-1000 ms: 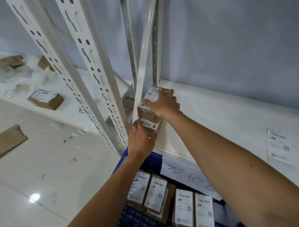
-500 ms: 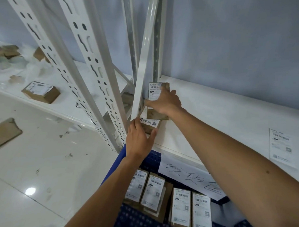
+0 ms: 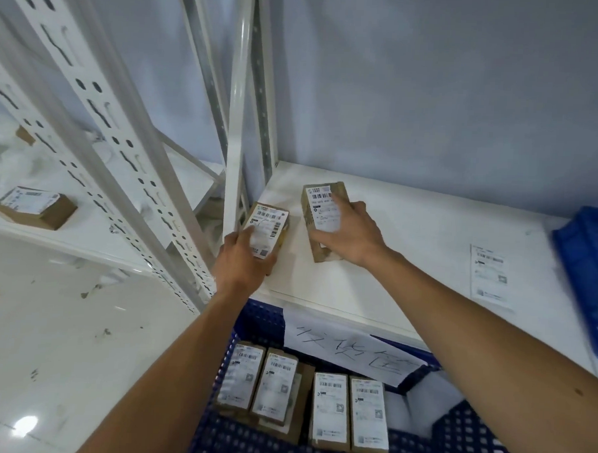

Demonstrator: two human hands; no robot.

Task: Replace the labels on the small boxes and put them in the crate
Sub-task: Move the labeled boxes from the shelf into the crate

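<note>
While the left hand [image 3: 244,261] grasps one small brown cardboard box [image 3: 268,225] at its near end, thumb on its white printed label, at the front left corner of the white metal shelf [image 3: 410,238], the right hand [image 3: 350,237] grips a second brown labelled box [image 3: 321,201] from above, fingers spread over the label. The two boxes are just beside each other, not touching. Below the shelf edge sits the blue perforated plastic crate [image 3: 247,440], holding four more labelled boxes [image 3: 330,409] side by side, with a handwritten white paper sign [image 3: 350,352] on its far wall. A loose white label sheet [image 3: 489,275] lies on the shelf, well to the right.
</note>
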